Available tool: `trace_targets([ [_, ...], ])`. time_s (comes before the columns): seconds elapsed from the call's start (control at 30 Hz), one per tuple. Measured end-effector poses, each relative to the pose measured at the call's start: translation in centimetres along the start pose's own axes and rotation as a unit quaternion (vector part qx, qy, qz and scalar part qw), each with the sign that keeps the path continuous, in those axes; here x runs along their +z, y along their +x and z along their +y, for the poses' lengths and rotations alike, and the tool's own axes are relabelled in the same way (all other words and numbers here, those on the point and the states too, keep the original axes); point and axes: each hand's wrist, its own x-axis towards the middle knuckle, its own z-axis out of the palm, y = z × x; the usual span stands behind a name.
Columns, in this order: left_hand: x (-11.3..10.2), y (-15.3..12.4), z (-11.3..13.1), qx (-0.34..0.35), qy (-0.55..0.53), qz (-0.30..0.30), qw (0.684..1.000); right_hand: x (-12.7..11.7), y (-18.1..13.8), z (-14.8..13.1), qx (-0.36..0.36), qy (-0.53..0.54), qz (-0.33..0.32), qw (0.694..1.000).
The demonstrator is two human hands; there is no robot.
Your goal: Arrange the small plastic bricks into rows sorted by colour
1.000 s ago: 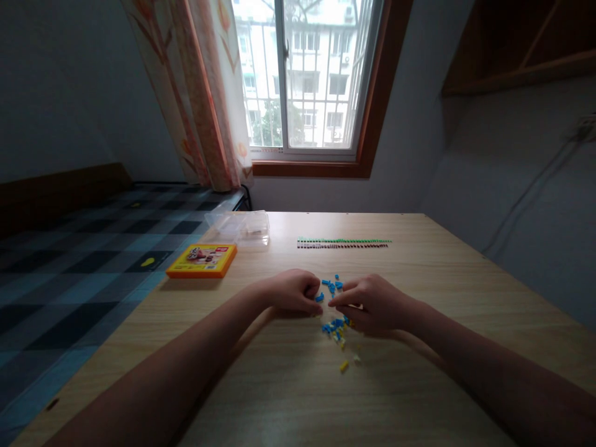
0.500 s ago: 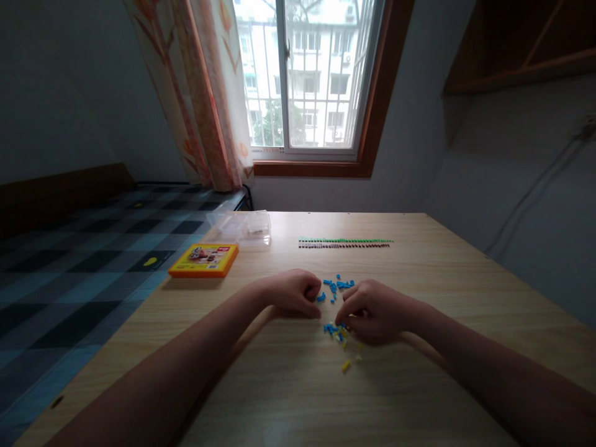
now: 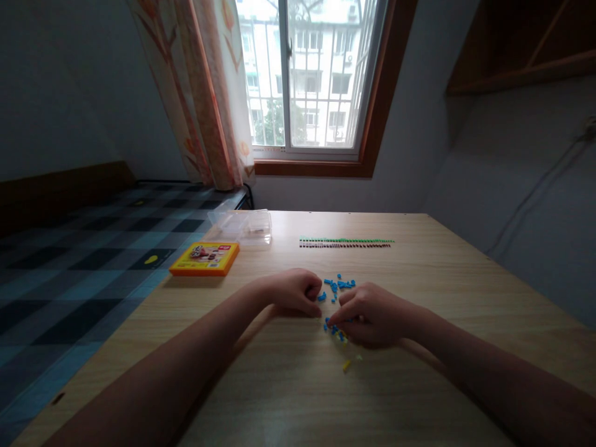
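Both my hands rest on a light wooden table (image 3: 419, 385). My left hand (image 3: 294, 290) is curled, its fingertips pinched beside a small blue piece (image 3: 321, 297). My right hand (image 3: 369, 313) is curled too, fingertips pinching down into a little heap of blue and yellow pieces (image 3: 336, 330). What each pinch holds is too small to make out. More blue pieces (image 3: 341, 284) lie scattered just beyond the hands. A single yellow piece (image 3: 346, 365) lies nearer to me.
Farther back a long double row of green and dark pieces (image 3: 346, 242) lies across the table. A clear plastic box (image 3: 244, 225) and a flat orange box (image 3: 205, 258) sit at the back left. A checked bed (image 3: 84, 261) stands to the left, a window behind.
My right hand has drawn back from the far blue pieces and come down onto the nearer heap. My left hand has hardly moved.
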Motion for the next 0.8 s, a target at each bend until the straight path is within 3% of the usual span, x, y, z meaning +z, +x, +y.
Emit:
trace_targets([
  [0.17, 0.0, 0.0, -0.1, 0.002, -0.013, -0.002, 1.000, -0.1, -0.1, 0.1, 0.016, -0.008, 0.026, 0.999],
  [0.43, 0.0, 0.0, -0.1, 0.006, -0.009, -0.002, 1.000, 0.2, 0.0, -0.3, -0.018, -0.034, -0.007, 0.999],
  [0.67, 0.0, -0.1, 0.1, 0.003, -0.017, -0.004, 1.000, 0.4, 0.3, 0.5, 0.078, -0.077, 0.077, 0.991],
  [0.8, -0.1, -0.1, 0.2, -0.006, -0.015, -0.007, 1.000, 0.1, 0.2, 0.6, 0.075, -0.034, 0.084, 0.993],
])
